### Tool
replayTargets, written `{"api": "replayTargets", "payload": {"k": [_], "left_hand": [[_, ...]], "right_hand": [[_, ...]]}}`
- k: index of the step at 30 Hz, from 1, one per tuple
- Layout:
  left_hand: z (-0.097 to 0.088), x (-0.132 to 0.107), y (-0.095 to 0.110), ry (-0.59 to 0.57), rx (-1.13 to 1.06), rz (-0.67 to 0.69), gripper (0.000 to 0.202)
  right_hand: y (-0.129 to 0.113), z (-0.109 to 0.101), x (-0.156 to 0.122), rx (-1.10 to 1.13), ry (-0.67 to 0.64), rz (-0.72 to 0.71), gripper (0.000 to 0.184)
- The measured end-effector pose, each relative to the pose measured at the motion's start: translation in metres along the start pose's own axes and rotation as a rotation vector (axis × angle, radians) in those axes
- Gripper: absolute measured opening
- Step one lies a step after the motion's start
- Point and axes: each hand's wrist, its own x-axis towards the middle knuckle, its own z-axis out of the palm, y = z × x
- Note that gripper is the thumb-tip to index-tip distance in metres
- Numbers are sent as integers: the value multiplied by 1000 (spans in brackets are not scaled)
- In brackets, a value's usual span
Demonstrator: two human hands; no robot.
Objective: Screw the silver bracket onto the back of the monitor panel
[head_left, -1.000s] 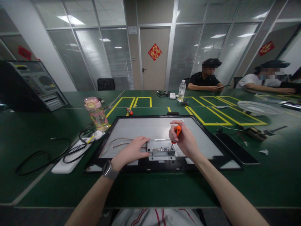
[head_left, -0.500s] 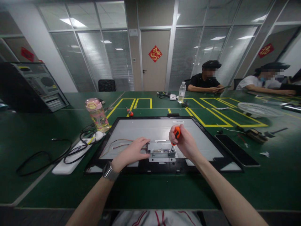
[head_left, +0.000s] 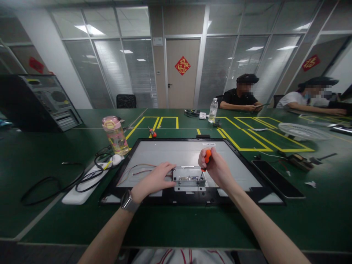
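A display panel (head_left: pixel 165 150) with a black frame lies with its pale grey back upward. On its near part sits a metal housing (head_left: pixel 189 170) with a row of ports along the front wall. My left hand (head_left: pixel 154 179) holds the housing by its left end, thumb in front and fingers behind. Thin wires (head_left: pixel 137 167) run out leftward behind that hand. In my right hand (head_left: pixel 216 167) is a screwdriver (head_left: pixel 208 156) with an orange and black handle, gripped upright in curled fingers. Its shaft points down at the right end of the port wall; the tip's exact contact is hard to see.
Left stand a pink-lidded bottle (head_left: pixel 117 137), a white power strip (head_left: pixel 79 190) with black cables and a computer case (head_left: pixel 41 102). A black phone (head_left: pixel 276 178) lies right of the panel. Farther back are a red-handled tool (head_left: pixel 152 132), a water bottle (head_left: pixel 213 110) and two seated people.
The view has tilted slightly upward, so everything sits a little lower. Both hands keep their places on the housing and screwdriver; the screwdriver handle leans slightly differently.
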Motion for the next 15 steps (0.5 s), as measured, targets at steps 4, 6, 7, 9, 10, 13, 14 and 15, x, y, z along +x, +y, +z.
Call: {"api": "replayTargets", "payload": {"k": [4,6,7,9,10,13,14,15], "left_hand": [[1,1,0,0,-1,4,58],[1,1,0,1,-1,0,58],[1,1,0,3,-1,-4,58],[1,2,0,3,-2,-11,59],[1,2,0,2,-2,-10,59],[2,1,-2,3,-1,4,61],[2,1,-2,4,0,9,61],[2,1,-3,5,1,13,60]], "right_hand": [[-1,5,-2,-7,-23,-16,32],[0,7,-4,24,-58,-16,29],[0,7,-5,46,-73,-13,29],[1,6,-6,82,-81,-7,27],[2,6,-5,91,-74,-3,28],[2,2,-2,104,-40,29,38],[2,1,-1,110,-31,45,41],[2,1,0,120,-25,59,43]]}}
